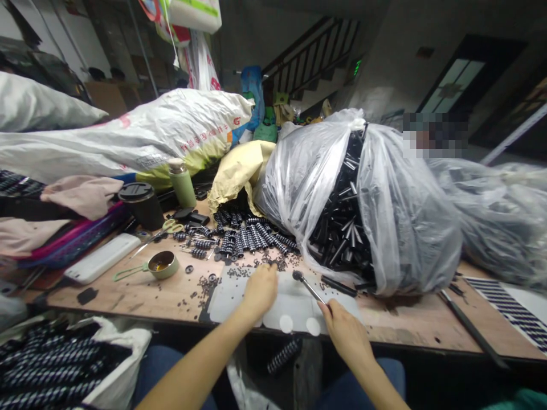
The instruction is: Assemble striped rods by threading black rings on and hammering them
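Note:
My right hand [344, 327] is closed round a thin metal rod [313, 289] with a round black piece at its far end. The rod points up and left over a pale grey mat [239, 296] at the table's front edge. My left hand [261, 290] reaches over the mat, its fingers bent and pressed together at the scattered small black pieces [243, 270]; what they hold, if anything, is hidden. Just beyond lie several black-and-white patterned cylinders [252, 236]. A black tube [339, 286] rests beside the mat, right of the rod's tip.
A large clear plastic bag [401, 210] of black tubes stands at right. Left are a small pan [163, 265], scissors [173, 226], a black cup [141, 205] and a green bottle [182, 185]. A white sack [123, 364] of patterned cylinders sits below the table edge.

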The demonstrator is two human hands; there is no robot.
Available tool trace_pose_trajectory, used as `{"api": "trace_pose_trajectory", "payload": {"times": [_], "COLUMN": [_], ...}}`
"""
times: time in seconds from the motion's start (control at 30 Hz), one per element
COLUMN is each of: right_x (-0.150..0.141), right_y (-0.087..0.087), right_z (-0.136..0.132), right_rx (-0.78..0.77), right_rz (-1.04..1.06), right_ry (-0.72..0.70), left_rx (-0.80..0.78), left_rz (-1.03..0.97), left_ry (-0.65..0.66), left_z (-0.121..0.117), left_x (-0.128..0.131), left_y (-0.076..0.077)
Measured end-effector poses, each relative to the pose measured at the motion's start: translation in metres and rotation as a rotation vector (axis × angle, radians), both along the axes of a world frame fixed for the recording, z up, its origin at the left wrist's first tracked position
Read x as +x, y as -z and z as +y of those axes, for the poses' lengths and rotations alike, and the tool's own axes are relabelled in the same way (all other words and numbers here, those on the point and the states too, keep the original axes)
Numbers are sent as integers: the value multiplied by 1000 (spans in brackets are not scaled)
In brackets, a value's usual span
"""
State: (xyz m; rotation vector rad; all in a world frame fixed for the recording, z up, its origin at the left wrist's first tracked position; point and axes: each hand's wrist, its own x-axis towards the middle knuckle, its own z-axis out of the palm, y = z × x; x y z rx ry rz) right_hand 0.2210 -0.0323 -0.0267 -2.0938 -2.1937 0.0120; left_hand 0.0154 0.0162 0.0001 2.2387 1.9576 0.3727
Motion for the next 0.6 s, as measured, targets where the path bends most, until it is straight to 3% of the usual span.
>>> {"api": "trace_pose_trajectory", "payload": {"times": [0.13,0.23,0.4,0.6], "right_x": [6,7,1,-11], "right_y": [5,3,7,13], "right_z": [19,33,38,32], "right_rx": [162,254,247,248], "right_rz": [86,182,292,337], "right_ry": [-103,-147,-202,-228], "left_rx": [6,-32,-40,59], "left_rz": [50,58,26,-77], "left_ry": [-256,-354,-428,-412], "left_z": [67,88,86,64], "left_x": [-26,-30,-27,-51], "left_y": [-2,8,24,28]}}
